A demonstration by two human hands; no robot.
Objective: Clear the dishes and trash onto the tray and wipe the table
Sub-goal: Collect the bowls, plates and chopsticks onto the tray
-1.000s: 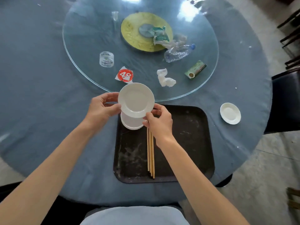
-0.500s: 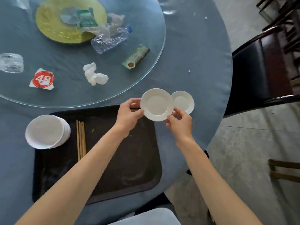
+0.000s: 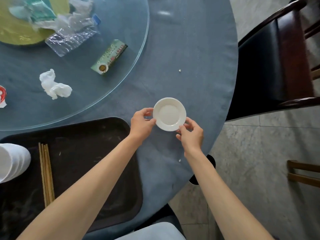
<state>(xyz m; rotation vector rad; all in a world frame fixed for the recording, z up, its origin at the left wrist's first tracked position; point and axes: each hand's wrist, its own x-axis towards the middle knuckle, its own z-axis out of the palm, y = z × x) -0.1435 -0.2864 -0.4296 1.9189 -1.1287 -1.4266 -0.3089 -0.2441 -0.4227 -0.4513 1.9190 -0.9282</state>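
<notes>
A small white plate (image 3: 169, 114) sits level over the blue tablecloth, right of the black tray (image 3: 97, 153).

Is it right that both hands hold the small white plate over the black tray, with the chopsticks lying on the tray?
Not quite. In the head view both hands, left hand and right hand, hold the small white plate over the blue tablecloth, right of the black tray. The chopsticks do lie on the tray.
</notes>
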